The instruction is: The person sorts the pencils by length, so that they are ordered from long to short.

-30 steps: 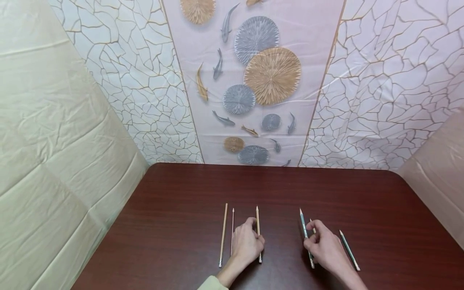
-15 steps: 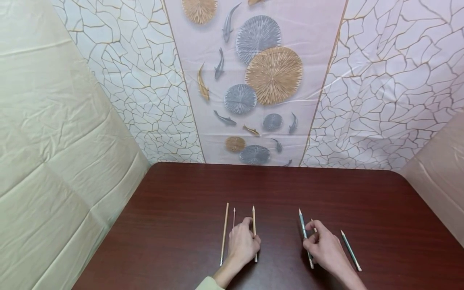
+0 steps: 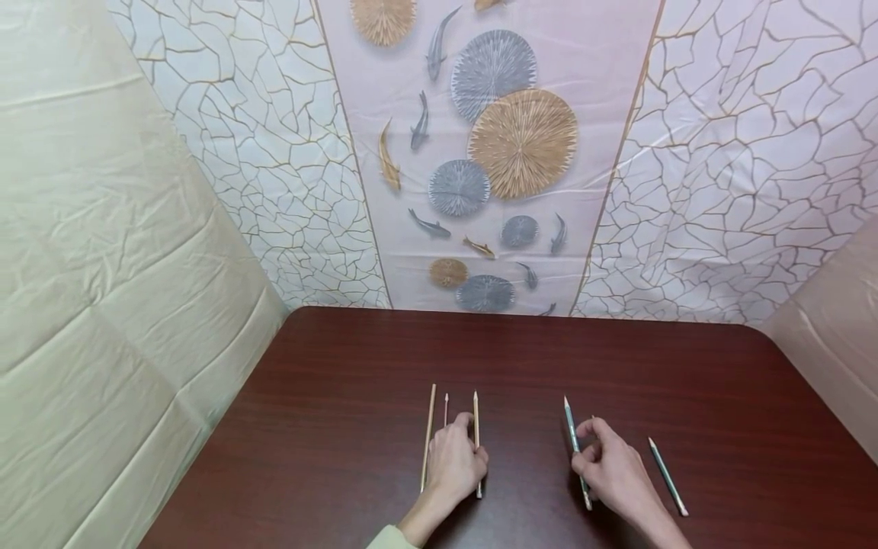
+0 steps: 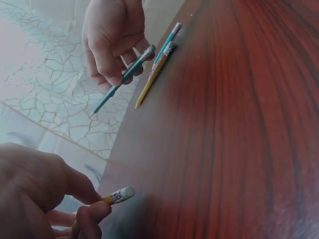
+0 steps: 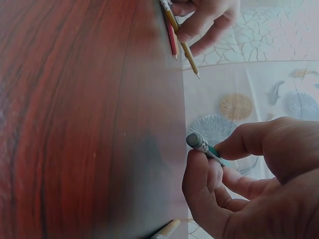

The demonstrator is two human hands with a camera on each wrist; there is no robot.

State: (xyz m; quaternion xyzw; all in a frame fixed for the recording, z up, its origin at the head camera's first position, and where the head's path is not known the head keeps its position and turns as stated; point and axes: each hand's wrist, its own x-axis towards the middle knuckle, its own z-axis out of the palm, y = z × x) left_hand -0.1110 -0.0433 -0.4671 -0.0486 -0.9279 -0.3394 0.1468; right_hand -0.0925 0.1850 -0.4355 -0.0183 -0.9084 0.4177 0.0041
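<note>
My left hand (image 3: 453,461) pinches a yellow pencil (image 3: 476,415), its sharpened tip pointing away from me; in the left wrist view its white eraser (image 4: 127,192) shows beyond the fingers. My right hand (image 3: 613,465) pinches a teal pencil (image 3: 571,427) between thumb and fingers, grey eraser (image 5: 195,140) nearest in the right wrist view. Left of and partly behind my left hand lie a red pencil (image 3: 446,410) and another yellow pencil (image 3: 428,435). A yellow pencil (image 4: 148,87) lies mostly hidden by my right hand in the head view, and a second teal pencil (image 3: 668,476) is right of it.
All this is on a dark red-brown wooden table (image 3: 521,358) with rounded far corners. Patterned cloth (image 3: 617,229) hangs behind its far edge, and pale cloth (image 3: 137,305) hangs along the left side.
My left hand has moved left with its yellow pencil, closer to the red and yellow pencils there. My right hand, still pinching the teal pencil, has hardly moved. The view has shifted slightly.
</note>
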